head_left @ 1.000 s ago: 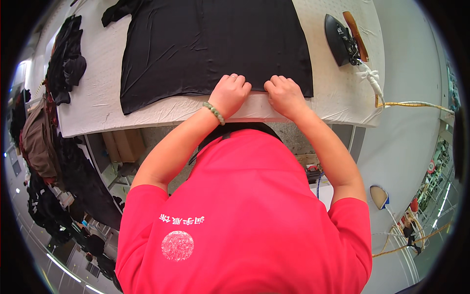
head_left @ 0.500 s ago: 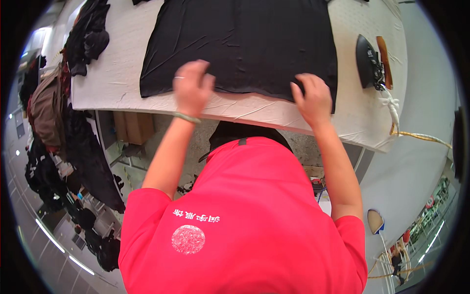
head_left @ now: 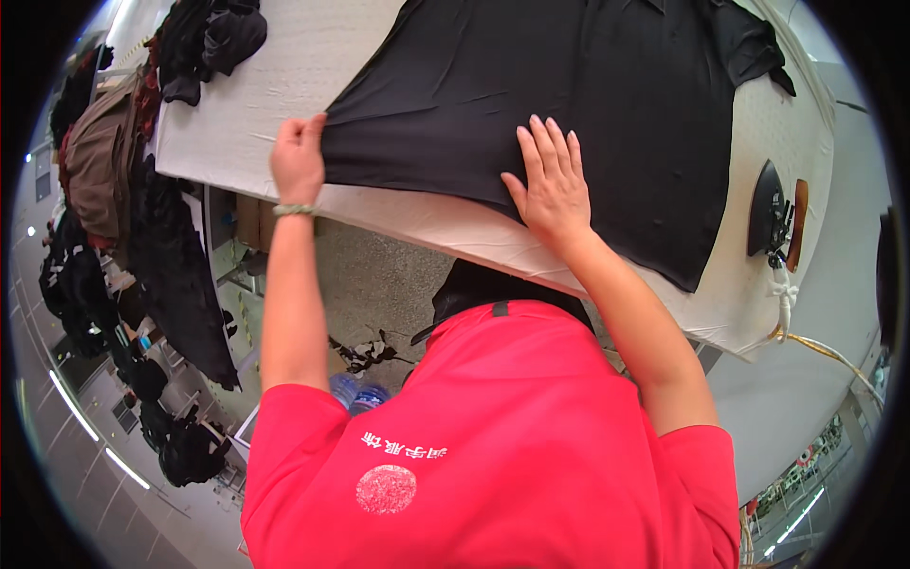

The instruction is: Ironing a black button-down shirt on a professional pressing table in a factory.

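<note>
A black garment, seemingly a T-shirt (head_left: 635, 133), lies spread over the pale padded table (head_left: 284, 81), a sleeve showing at the far right. My left hand (head_left: 299, 159) pinches its left edge, and the cloth is drawn into taut folds from there. Flat on the fabric near the front hem rests my right hand (head_left: 552, 185), fingers spread. To the right of the garment, an iron (head_left: 766, 209) with a brown handle sits on the table with its cord attached.
Dark bunched clothing (head_left: 232, 38) lies at the table's far left. More garments (head_left: 100, 161) hang beside the left edge. A cord (head_left: 825, 351) runs off from the iron to the right. Bottles (head_left: 368, 398) stand below the table.
My left hand has moved left and gripped the garment's edge, pulling it outward. My right hand has shifted left and flattened on the cloth. The view has turned, tilting the table.
</note>
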{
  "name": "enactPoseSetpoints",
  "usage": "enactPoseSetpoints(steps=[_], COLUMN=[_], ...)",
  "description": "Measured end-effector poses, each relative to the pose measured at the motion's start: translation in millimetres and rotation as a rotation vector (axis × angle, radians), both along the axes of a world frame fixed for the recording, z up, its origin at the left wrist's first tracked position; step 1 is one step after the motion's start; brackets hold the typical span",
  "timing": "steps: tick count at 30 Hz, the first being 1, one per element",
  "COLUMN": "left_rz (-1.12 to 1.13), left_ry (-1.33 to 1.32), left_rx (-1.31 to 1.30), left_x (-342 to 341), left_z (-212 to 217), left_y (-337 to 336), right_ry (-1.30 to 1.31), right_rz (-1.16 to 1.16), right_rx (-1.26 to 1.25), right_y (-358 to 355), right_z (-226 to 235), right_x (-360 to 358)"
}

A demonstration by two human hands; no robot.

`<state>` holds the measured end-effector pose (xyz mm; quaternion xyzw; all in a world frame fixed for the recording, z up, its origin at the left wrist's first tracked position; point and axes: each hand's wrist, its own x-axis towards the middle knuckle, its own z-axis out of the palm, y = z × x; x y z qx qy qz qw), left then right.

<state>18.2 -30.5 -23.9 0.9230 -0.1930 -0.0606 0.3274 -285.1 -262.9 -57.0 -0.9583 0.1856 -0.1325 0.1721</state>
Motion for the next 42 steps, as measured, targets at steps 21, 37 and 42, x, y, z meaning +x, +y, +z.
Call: enactPoseSetpoints(steps=[21, 37, 42], left_rz=[-1.016, -0.827, -1.218], left_ry=[-0.247, -0.740, -0.566], left_rx=[-0.209, -0.174, -0.216], left_x=[-89.3, 76.8, 75.3], left_z=[-10.4, -38.7, -35.3], left_y=[-226.8, -419.6, -446.9], right_ry=[-0.008, 0.002, 0.029], right_rz=[-0.180, -0.283, -0.182], right_rx=[0.080, -0.233, -0.271], right_y=[-69.6, -321.3, -373.7], right_z=[15.1, 16.4, 0.6], right_x=[24.4, 98.5, 121.1])
